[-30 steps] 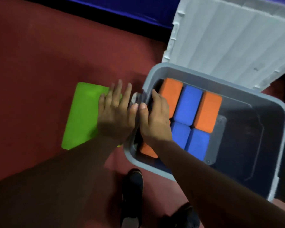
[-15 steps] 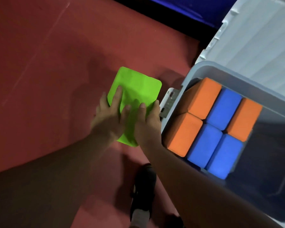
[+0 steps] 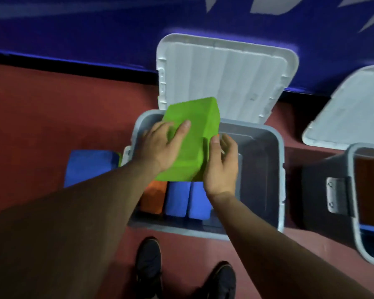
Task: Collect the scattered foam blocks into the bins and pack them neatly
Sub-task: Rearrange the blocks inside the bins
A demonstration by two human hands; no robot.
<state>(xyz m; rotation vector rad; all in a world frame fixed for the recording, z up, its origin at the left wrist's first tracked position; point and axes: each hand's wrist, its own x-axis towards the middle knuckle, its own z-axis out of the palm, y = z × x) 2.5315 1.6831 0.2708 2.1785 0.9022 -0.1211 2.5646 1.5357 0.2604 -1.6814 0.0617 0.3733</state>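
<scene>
A green foam block (image 3: 194, 126) is held in the air over the left half of the grey bin (image 3: 279, 169). My left hand (image 3: 160, 145) grips its left side with the thumb laid across the top. My right hand (image 3: 221, 167) grips its right edge, thumb on the top face. Under the block, an orange block (image 3: 153, 197) and two blue blocks (image 3: 177, 199) stand packed in the bin. The bin's right half shows bare floor. A blue block (image 3: 89, 167) lies on the red floor left of the bin.
The bin's white lid (image 3: 225, 74) stands open against a blue wall. A second grey bin (image 3: 354, 201) with an open lid (image 3: 354, 108) stands at the right. My two dark shoes (image 3: 149, 266) are on the red floor just in front of the bin.
The green block has been lifted off the floor left of the bin and carried over it, with both hands holding it. The view has swung up and to the right.
</scene>
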